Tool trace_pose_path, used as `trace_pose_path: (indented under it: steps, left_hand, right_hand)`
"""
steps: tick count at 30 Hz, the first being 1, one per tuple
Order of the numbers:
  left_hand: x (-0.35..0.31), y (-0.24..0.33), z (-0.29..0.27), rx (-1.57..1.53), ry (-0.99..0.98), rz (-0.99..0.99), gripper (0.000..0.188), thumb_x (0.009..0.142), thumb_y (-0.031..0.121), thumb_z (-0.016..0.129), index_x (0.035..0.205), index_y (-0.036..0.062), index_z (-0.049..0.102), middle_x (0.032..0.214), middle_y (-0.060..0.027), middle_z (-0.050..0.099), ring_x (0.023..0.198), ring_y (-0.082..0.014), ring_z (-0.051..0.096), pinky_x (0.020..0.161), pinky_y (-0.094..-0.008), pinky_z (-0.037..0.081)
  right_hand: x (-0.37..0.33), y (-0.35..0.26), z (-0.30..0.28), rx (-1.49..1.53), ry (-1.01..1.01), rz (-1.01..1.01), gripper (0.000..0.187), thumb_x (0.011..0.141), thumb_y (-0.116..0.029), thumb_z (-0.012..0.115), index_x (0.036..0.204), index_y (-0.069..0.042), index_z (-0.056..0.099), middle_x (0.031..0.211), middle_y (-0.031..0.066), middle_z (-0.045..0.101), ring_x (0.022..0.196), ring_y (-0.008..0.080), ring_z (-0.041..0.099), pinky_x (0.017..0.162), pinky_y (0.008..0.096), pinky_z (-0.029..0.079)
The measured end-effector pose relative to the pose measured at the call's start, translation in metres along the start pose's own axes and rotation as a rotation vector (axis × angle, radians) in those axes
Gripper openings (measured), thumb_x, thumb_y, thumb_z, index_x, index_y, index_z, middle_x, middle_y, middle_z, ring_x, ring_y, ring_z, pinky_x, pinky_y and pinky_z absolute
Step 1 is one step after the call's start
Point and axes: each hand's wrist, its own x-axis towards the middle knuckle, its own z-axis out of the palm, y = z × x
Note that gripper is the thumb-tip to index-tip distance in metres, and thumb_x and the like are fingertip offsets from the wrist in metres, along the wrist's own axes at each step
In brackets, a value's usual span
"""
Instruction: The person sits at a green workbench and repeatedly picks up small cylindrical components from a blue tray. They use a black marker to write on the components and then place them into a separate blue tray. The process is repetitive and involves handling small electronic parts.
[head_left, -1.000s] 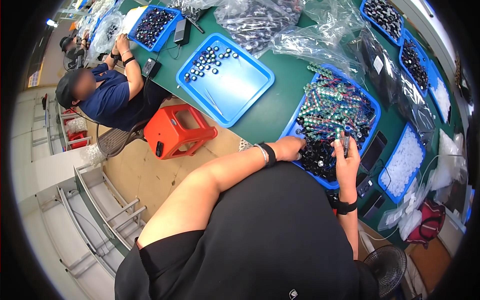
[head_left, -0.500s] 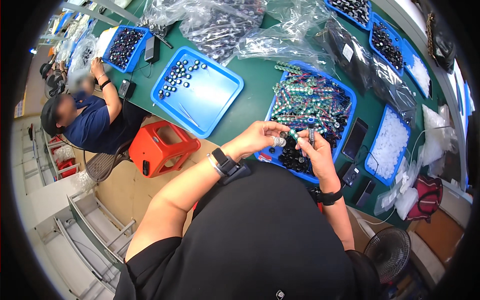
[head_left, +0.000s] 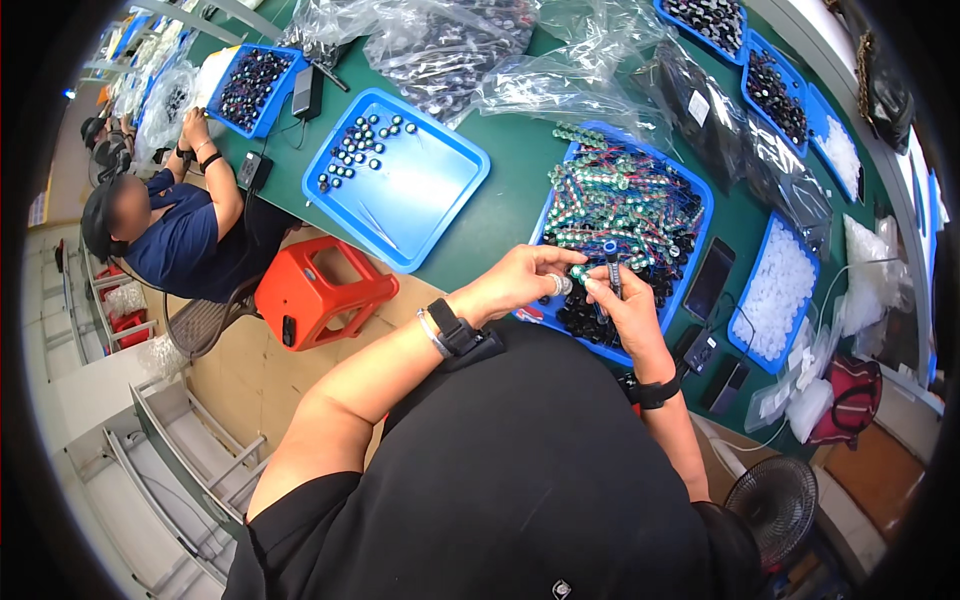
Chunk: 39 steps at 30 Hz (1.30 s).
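Note:
My left hand is closed in a pinch on a small round green-and-silver part, just above the near side of a blue tray. The thumb and fingertips of my right hand meet the same part from the other side. My right hand also grips a dark pen-like tool with a blue end, standing nearly upright between its fingers. Strips of round green parts with red wires fill most of that tray, and loose black round parts lie at its near end.
Left of my hands a blue tray holds several round parts and thin tweezers. A phone and a tray of white pieces lie to the right. Plastic bags cover the far side. A co-worker sits left, beyond a red stool.
My right hand and the pen-like tool have shifted slightly left, and the tool's blue end has moved with them. At the left, the co-worker's second hand has come into sight.

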Motion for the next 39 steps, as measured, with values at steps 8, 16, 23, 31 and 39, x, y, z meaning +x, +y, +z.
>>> trace_pose_path:
  steps: [8, 16, 23, 31, 39]
  left_hand:
    - [0.005, -0.010, -0.005, -0.037, -0.043, -0.025, 0.042, 0.082, -0.002, 0.053, 0.125, -0.0014, 0.055, 0.088, 0.0024, 0.056, 0.078, -0.0031, 0.051, 0.071, -0.0203, 0.043]
    - [0.016, -0.021, -0.004, -0.025, 0.048, -0.037, 0.030, 0.085, 0.009, 0.065, 0.112, -0.0036, 0.062, 0.097, -0.0066, 0.066, 0.086, -0.0108, 0.060, 0.074, -0.0253, 0.049]
    - [0.009, -0.022, 0.010, 0.503, 0.192, 0.257, 0.015, 0.081, 0.006, 0.058, 0.094, 0.0014, 0.063, 0.089, -0.0113, 0.065, 0.084, -0.0244, 0.063, 0.072, -0.0373, 0.050]
    - [0.005, -0.026, 0.021, 0.651, 0.443, 0.526, 0.029, 0.072, 0.005, 0.059, 0.101, 0.0043, 0.063, 0.091, -0.0136, 0.061, 0.089, -0.0333, 0.060, 0.077, -0.0415, 0.049]
    - [0.012, -0.035, -0.050, 0.107, 0.632, 0.151, 0.032, 0.086, 0.007, 0.058, 0.117, -0.0033, 0.056, 0.094, -0.0091, 0.063, 0.081, -0.0136, 0.059, 0.074, -0.0277, 0.049]
  right_hand:
    - [0.003, 0.001, 0.001, -0.076, -0.002, 0.009, 0.014, 0.085, -0.010, 0.067, 0.094, 0.000, 0.064, 0.079, 0.0003, 0.062, 0.073, 0.0070, 0.055, 0.067, 0.0228, 0.045]
    - [0.006, 0.004, -0.001, -0.357, -0.020, -0.063, 0.017, 0.084, -0.011, 0.066, 0.095, 0.001, 0.063, 0.076, 0.0017, 0.060, 0.070, 0.0084, 0.054, 0.064, 0.0247, 0.045]
    - [0.005, 0.010, 0.002, -0.147, -0.121, 0.055, 0.018, 0.088, -0.006, 0.060, 0.104, 0.003, 0.061, 0.081, 0.0053, 0.065, 0.061, 0.0065, 0.053, 0.052, 0.0206, 0.041]
    - [0.002, -0.003, 0.017, -0.165, -0.072, 0.012, 0.014, 0.091, -0.006, 0.056, 0.100, 0.002, 0.063, 0.075, 0.0023, 0.061, 0.056, 0.0054, 0.048, 0.050, 0.0200, 0.038]
    - [0.005, -0.007, 0.020, -0.226, 0.016, -0.046, 0.014, 0.091, -0.010, 0.057, 0.099, 0.001, 0.061, 0.072, 0.0026, 0.061, 0.055, 0.0060, 0.050, 0.052, 0.0208, 0.042]
